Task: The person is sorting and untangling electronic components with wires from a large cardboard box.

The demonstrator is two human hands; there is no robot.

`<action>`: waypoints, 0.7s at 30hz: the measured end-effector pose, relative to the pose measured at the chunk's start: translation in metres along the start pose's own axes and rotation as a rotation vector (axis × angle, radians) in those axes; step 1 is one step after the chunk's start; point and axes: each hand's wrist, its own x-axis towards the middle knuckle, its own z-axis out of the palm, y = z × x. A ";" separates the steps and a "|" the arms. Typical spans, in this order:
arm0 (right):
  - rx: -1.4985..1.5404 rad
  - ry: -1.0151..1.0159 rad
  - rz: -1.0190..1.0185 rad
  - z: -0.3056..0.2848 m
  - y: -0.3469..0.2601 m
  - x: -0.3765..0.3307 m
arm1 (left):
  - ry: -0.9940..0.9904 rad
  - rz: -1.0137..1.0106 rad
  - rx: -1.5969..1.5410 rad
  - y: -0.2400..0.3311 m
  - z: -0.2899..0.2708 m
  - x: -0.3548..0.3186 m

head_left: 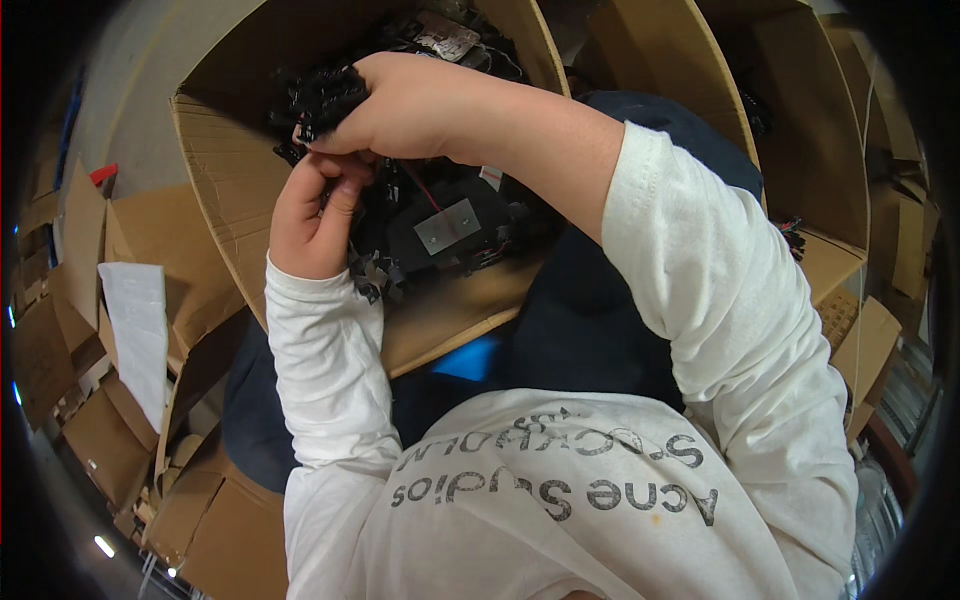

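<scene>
My right hand [405,105] reaches across to the left and is closed around a tangled black bundle [318,100], which looks like short wires or connectors. Just below it, my left hand [318,212] has its fingers curled and thumb pressed in. Whatever lies between those left fingers is hidden. Both hands are over an open cardboard box [222,165]. Inside the box lie dark parts, among them a black piece with a grey metal plate [444,227] and a thin red wire [424,187].
More open cardboard boxes [665,45] stand to the right, one with a small dark wire bundle [790,238] at its edge. At left are loose cardboard [160,245] and a white foam sheet [138,330]. A silvery part [447,38] lies at the box's far end.
</scene>
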 end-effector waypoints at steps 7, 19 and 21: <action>0.319 0.304 -0.246 -0.014 0.010 0.011 | 0.629 -0.348 -0.352 -0.224 -0.048 0.009; -0.003 0.175 -0.231 -0.028 -0.020 0.000 | -0.030 -0.788 0.930 -0.367 0.050 -0.073; 0.016 0.125 -0.253 -0.023 -0.034 0.002 | 0.249 -0.929 0.688 -0.371 0.028 -0.073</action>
